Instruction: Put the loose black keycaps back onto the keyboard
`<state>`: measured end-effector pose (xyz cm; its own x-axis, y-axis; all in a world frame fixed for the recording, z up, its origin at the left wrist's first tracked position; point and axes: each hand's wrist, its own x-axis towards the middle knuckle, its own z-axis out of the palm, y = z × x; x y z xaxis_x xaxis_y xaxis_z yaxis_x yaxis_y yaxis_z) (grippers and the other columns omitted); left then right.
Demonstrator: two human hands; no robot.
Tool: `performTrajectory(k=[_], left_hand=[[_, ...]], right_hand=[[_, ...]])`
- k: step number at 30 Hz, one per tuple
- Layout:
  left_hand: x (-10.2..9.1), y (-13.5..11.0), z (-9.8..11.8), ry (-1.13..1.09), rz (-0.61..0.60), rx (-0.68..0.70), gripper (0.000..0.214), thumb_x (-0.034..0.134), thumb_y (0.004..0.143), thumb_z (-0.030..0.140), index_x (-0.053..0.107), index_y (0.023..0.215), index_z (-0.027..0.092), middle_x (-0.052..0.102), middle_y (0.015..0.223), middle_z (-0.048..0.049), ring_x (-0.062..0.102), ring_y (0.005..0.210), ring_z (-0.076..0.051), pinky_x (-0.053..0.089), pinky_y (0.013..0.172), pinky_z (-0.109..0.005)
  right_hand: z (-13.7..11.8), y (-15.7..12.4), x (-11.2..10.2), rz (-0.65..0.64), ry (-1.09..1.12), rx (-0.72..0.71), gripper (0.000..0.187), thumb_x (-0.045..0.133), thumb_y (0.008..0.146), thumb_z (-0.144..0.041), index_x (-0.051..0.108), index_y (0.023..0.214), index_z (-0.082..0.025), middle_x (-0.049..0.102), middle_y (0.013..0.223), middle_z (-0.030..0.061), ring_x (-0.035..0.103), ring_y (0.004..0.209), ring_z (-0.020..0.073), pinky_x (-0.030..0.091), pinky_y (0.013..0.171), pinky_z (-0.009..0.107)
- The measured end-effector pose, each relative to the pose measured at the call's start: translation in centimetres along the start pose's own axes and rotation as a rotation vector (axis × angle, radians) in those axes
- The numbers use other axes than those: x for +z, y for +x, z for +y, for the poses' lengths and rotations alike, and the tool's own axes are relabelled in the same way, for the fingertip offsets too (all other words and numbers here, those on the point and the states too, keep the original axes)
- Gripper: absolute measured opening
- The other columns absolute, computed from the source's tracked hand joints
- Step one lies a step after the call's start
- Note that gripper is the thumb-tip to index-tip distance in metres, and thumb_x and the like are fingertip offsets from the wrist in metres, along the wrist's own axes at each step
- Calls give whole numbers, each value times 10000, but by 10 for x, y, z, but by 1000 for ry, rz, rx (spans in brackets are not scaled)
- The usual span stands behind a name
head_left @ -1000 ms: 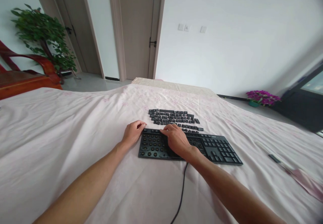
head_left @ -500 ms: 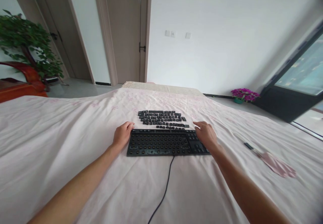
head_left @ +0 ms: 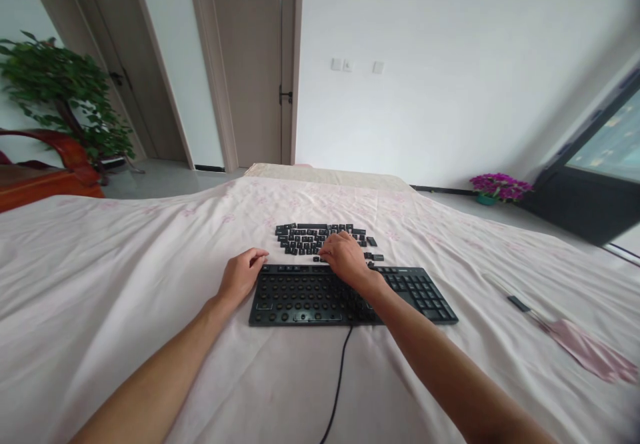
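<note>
A black keyboard (head_left: 310, 296) lies on a pale pink sheet (head_left: 125, 277); its main block shows bare round sockets, while the keys at its right end are in place. Behind it, loose black keycaps (head_left: 300, 239) sit in rows on the sheet. My left hand (head_left: 241, 276) rests at the keyboard's left end, fingers curled on its corner. My right hand (head_left: 344, 258) reaches over the keyboard's far edge, its fingertips down among the nearest loose keycaps; whether it holds one is hidden.
The keyboard's black cable (head_left: 337, 384) runs toward me over the sheet. A thin tool with a pink cloth (head_left: 570, 337) lies at the right. Beyond the bed are doors (head_left: 250, 64), a green plant (head_left: 65, 91), red wooden furniture (head_left: 45, 177) and purple flowers (head_left: 497, 185).
My right hand moved left from the keyboard's right end to the loose keycaps behind it. The left hand stayed at the left end. The view shifted slightly.
</note>
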<state>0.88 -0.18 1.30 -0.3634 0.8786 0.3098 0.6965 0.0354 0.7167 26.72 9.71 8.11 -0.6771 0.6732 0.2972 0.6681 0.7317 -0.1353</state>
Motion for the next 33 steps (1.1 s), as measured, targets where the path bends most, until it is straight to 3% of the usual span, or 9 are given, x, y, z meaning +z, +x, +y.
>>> performTrajectory(k=[7, 19, 26, 29, 33], left_hand=[[0, 4, 3, 6, -31, -11, 272, 501, 855, 364, 721, 971, 253, 754, 958, -9, 680, 884, -193, 481, 789, -271], [0, 4, 4, -3, -22, -5, 244, 517, 847, 326, 731, 944, 258, 752, 952, 1, 674, 868, -181, 479, 783, -270], [-1, 4, 4, 5, -28, -19, 240, 523, 856, 346, 728, 945, 259, 750, 943, 3, 671, 857, -180, 475, 763, -265], [-2, 4, 4, 5, -36, -18, 239, 521, 859, 347, 727, 941, 260, 750, 958, 4, 670, 874, -182, 471, 770, -265], [-2, 4, 4, 12, -31, -13, 242, 513, 860, 341, 728, 939, 263, 750, 967, 1, 670, 888, -186, 469, 775, -266]], right_hand=[[-7, 14, 14, -70, -156, -38, 274, 520, 914, -275, 762, 787, -254, 669, 1019, 48, 453, 970, 219, 324, 797, 328], [-9, 26, 20, -123, -245, -56, 154, 610, 854, -243, 763, 845, -243, 681, 981, 70, 462, 986, 245, 332, 786, 343], [-17, 11, 10, 51, 125, 60, 118, 655, 843, -287, 765, 886, -280, 714, 969, -2, 531, 898, 185, 380, 817, 289], [-24, 4, 8, 46, 237, 84, 93, 681, 821, -270, 767, 854, -284, 723, 920, -19, 548, 879, 177, 397, 789, 275], [-29, -1, 11, 33, 218, 40, 92, 704, 802, -245, 772, 843, -291, 722, 903, -19, 548, 883, 179, 396, 801, 283]])
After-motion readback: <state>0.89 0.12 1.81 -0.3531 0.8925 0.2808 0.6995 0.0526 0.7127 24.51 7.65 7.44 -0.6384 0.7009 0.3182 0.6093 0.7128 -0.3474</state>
